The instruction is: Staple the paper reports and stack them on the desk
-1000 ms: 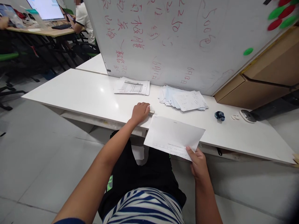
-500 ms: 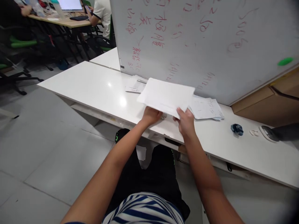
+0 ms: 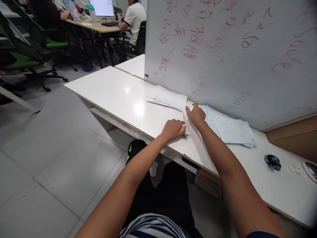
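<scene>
My left hand [image 3: 174,129] rests low over the desk's front part, its fingers curled onto a small whitish object [image 3: 187,132] with thin metal bits beside it; its kind is mostly hidden by the fingers. Ahead of it, a stack of white paper sheets [image 3: 170,98] lies near the whiteboard's foot, edges slightly uneven. My right hand [image 3: 196,115] is just off the stack's right end, thumb and forefinger apart, with nothing between them. To its right lies a second pile of papers [image 3: 232,130], with bluish sheets and a printed or handwritten white one on top.
A whiteboard [image 3: 223,49] with red writing stands along the back of the white desk [image 3: 109,89]. Rightward are a dark blue crumpled-looking item [image 3: 272,162], a small white item [image 3: 294,169] and a cardboard box [image 3: 292,138]. Other people sit at a far table [image 3: 99,28].
The white sheets that both hands held up now lie on the left paper stack. My right hand has let go and moved forward; my left hand is down at the small whitish object. The view shifted left.
</scene>
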A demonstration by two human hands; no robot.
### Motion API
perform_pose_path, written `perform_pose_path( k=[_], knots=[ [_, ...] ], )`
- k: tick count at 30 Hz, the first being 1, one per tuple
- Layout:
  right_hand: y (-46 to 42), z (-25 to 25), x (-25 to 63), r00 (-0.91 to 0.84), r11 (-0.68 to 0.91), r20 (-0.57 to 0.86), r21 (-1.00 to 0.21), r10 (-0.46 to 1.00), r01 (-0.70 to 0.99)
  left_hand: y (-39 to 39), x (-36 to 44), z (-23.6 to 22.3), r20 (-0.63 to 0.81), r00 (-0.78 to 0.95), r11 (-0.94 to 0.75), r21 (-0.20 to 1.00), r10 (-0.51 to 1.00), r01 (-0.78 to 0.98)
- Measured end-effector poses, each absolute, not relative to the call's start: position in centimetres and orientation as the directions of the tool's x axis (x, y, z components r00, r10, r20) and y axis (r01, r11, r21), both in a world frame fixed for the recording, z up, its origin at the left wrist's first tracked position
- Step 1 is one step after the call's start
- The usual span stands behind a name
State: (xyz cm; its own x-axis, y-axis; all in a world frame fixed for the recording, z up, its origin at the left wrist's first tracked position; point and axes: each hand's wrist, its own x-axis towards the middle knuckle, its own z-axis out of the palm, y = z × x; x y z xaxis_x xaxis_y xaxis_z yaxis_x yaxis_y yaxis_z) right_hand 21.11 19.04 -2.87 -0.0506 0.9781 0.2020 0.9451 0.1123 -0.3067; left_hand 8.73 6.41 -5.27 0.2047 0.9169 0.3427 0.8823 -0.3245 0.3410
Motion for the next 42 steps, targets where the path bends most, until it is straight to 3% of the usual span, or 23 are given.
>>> perform_pose_path(
  k=[4,7,10,13,27,32,34,37,42],
  knots=[
    [13.8,-4.1,29.4,-0.087,0.185,0.403,-0.210,0.911,0.960,6.5,8.8,-5.4,0.340,0.197,-0.318,0.350,0.920,0.881],
    [11.1,-5.8,34.5,0.128,0.000,0.487,-0.256,0.864,0.967,6.5,8.8,-5.3,0.339,0.196,-0.319,0.360,0.920,0.877],
    [10.5,-7.1,37.3,0.290,-0.167,0.339,-0.347,0.895,0.923,6.4,8.8,-5.0,0.333,0.189,-0.309,0.357,0.924,0.881],
    [10.9,-7.5,37.7,0.313,-0.224,0.191,-0.380,0.930,0.897,6.4,8.8,-4.8,0.321,0.189,-0.300,0.347,0.928,0.889],
    [11.2,-6.7,37.3,0.369,-0.150,0.498,-0.425,0.785,0.893,6.4,9.1,-4.1,0.295,0.180,-0.276,0.323,0.938,0.905],
    [6.4,-4.4,35.7,0.192,0.061,0.693,-0.323,0.695,0.944,6.3,9.1,-4.4,0.320,0.073,-0.176,0.305,0.944,0.936],
    [2.3,-4.3,33.7,0.115,0.104,0.689,-0.268,0.715,0.958,6.4,9.1,-4.8,0.365,0.034,-0.150,0.294,0.930,0.944],
    [-3.6,-5.3,29.7,0.020,0.155,0.556,-0.266,0.831,0.952,6.5,9.1,-5.4,0.470,0.008,-0.168,0.299,0.883,0.939],
    [-7.8,-6.3,25.3,0.015,0.206,0.429,-0.465,0.903,0.861,5.5,8.7,-4.5,0.558,0.134,-0.338,0.280,0.819,0.899]
  ],
)
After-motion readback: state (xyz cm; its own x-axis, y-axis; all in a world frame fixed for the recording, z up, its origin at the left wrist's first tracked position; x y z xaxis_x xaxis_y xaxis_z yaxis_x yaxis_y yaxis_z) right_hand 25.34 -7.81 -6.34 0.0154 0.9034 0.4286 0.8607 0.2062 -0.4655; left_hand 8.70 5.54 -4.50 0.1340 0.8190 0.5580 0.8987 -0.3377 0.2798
